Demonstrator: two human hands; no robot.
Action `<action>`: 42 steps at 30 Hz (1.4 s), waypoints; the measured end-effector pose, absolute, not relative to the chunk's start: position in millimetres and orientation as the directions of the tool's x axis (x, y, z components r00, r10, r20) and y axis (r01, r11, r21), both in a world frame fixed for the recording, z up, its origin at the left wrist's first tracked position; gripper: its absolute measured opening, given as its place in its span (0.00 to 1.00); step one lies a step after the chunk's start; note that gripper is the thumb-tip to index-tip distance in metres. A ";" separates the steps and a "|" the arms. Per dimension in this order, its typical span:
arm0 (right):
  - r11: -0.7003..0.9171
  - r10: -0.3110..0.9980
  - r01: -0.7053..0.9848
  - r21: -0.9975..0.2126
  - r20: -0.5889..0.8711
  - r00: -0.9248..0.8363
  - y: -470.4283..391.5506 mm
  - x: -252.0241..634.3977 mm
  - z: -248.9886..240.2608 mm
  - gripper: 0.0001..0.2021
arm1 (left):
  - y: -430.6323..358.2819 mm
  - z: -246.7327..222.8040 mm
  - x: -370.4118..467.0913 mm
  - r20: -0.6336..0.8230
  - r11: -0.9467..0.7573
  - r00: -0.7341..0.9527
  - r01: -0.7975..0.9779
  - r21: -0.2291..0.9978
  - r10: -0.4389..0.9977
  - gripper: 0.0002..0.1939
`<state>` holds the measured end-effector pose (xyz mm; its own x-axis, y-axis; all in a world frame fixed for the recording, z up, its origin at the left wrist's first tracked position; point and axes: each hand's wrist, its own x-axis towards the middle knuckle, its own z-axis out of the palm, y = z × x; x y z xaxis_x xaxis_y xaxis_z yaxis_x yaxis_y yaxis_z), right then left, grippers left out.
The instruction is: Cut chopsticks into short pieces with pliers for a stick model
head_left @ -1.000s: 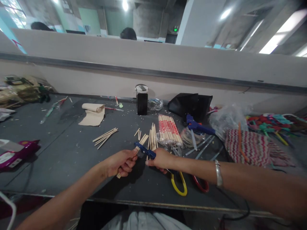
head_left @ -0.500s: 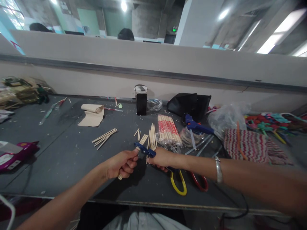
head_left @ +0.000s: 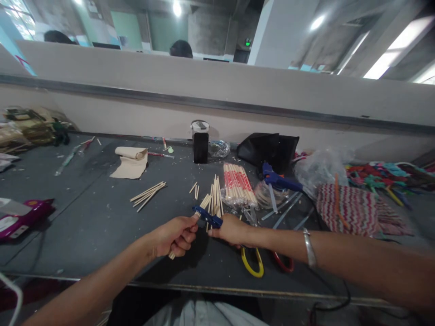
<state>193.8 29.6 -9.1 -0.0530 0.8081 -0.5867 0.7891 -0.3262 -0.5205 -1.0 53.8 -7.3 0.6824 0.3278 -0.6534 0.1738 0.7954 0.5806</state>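
Note:
My left hand is closed round a small bundle of wooden sticks, whose ends stick out above and below the fist. In my right hand is a blue cutting tool, its head lying across the bundle just above my left fingers. Behind the tool, loose sticks are spread on the dark table. A few short pieces lie beside them, and another small pile of sticks rests farther left.
Wrapped sticks, a blue glue gun and a black phone stand or lie behind my hands. Yellow scissor handles are near the front edge. At left are a purple device and a cloth roll.
Both hands have shifted slightly to the right and down, with the blue tool still across the bundle. The piles on the table look unchanged.

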 end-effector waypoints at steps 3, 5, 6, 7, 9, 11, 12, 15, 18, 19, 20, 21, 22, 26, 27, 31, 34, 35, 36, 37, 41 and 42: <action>-0.324 0.820 0.797 -0.511 -0.571 -0.033 27.3 194.0 -13.0 0.14 | 54.8 -7.7 -1.7 -0.647 0.779 0.685 0.185 0.599 0.335 0.23; -0.330 0.822 0.797 -0.506 -0.569 -0.021 27.0 194.2 -14.0 0.12 | 56.3 -8.7 -2.6 -0.648 0.780 0.688 0.192 0.596 0.326 0.23; -0.336 0.820 0.796 -0.503 -0.571 -0.015 27.2 194.2 -14.2 0.11 | 57.3 -9.4 -3.0 -0.652 0.784 0.689 0.198 0.589 0.316 0.23; -0.343 0.817 0.795 -0.501 -0.576 -0.010 27.6 194.1 -14.2 0.11 | 58.5 -10.3 -3.3 -0.657 0.788 0.689 0.203 0.581 0.307 0.23; -0.360 0.808 0.791 -0.495 -0.589 -0.001 28.6 193.5 -13.9 0.10 | 61.1 -12.3 -3.7 -0.664 0.793 0.686 0.210 0.572 0.297 0.22; -0.377 0.797 0.786 -0.489 -0.604 0.006 29.7 192.5 -13.3 0.10 | 63.3 -14.0 -3.9 -0.668 0.795 0.684 0.214 0.567 0.292 0.22; -0.386 0.790 0.784 -0.486 -0.613 0.009 30.0 191.9 -13.1 0.09 | 64.0 -14.7 -3.8 -0.672 0.796 0.682 0.218 0.565 0.290 0.23; -0.406 0.772 0.777 -0.481 -0.635 0.010 30.5 190.4 -12.6 0.08 | 64.3 -15.5 -3.6 -0.695 0.800 0.661 0.237 0.551 0.283 0.23; -0.418 0.761 0.773 -0.476 -0.649 0.012 30.5 189.8 -12.6 0.08 | 63.1 -14.9 -3.1 -0.722 0.794 0.625 0.259 0.550 0.296 0.23; -0.421 0.759 0.773 -0.474 -0.651 0.014 30.7 189.8 -12.7 0.08 | 62.8 -14.4 -2.8 -0.726 0.788 0.616 0.265 0.556 0.306 0.23; -0.424 0.758 0.773 -0.473 -0.652 0.016 30.9 190.0 -12.8 0.08 | 62.4 -13.9 -2.4 -0.731 0.781 0.606 0.273 0.562 0.314 0.22; -0.426 0.757 0.772 -0.472 -0.653 0.018 31.2 190.4 -12.8 0.08 | 62.2 -13.4 -1.9 -0.733 0.773 0.598 0.280 0.569 0.323 0.22; -0.427 0.757 0.772 -0.471 -0.653 0.020 31.5 190.8 -12.8 0.08 | 62.0 -12.9 -1.2 -0.734 0.765 0.591 0.285 0.577 0.334 0.22; -0.435 0.757 0.768 -0.469 -0.652 0.031 31.7 192.9 -12.3 0.08 | 61.5 -12.4 2.3 -0.737 0.728 0.564 0.313 0.609 0.374 0.20; -0.439 0.756 0.767 -0.468 -0.654 0.034 31.3 193.2 -11.9 0.08 | 61.5 -12.9 3.2 -0.739 0.720 0.558 0.326 0.613 0.377 0.19; -0.455 0.751 0.754 -0.473 -0.660 0.039 29.6 192.7 -7.5 0.09 | 63.0 -15.4 4.7 -0.746 0.688 0.547 0.371 0.623 0.380 0.19; -0.461 0.744 0.741 -0.488 -0.668 0.023 30.3 190.9 -3.0 0.10 | 64.1 -14.4 3.4 -0.730 0.651 0.550 0.386 0.654 0.407 0.20; -0.463 0.742 0.737 -0.493 -0.670 0.018 30.8 190.4 -2.3 0.11 | 63.9 -13.3 2.9 -0.720 0.634 0.556 0.390 0.668 0.416 0.20; -0.463 0.742 0.735 -0.496 -0.670 0.015 31.3 190.2 -2.1 0.11 | 63.5 -12.1 2.3 -0.708 0.615 0.563 0.394 0.683 0.425 0.21; -0.461 0.744 0.733 -0.500 -0.668 0.013 31.7 190.2 -2.7 0.11 | 62.9 -10.9 1.9 -0.697 0.595 0.568 0.399 0.698 0.437 0.22; -0.459 0.758 0.727 -0.511 -0.652 0.020 30.9 192.0 -8.8 0.10 | 59.8 -8.0 2.3 -0.688 0.514 0.546 0.462 0.723 0.479 0.24; -0.462 0.758 0.721 -0.516 -0.652 0.020 30.4 192.4 -10.3 0.10 | 59.3 -7.7 3.1 -0.690 0.496 0.538 0.481 0.723 0.485 0.24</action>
<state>192.4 30.4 -10.3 0.0195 0.7583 -0.6516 0.7215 -0.4618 -0.5159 3.1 59.3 -7.7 0.5378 0.4850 -0.6896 0.4805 0.4957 0.7234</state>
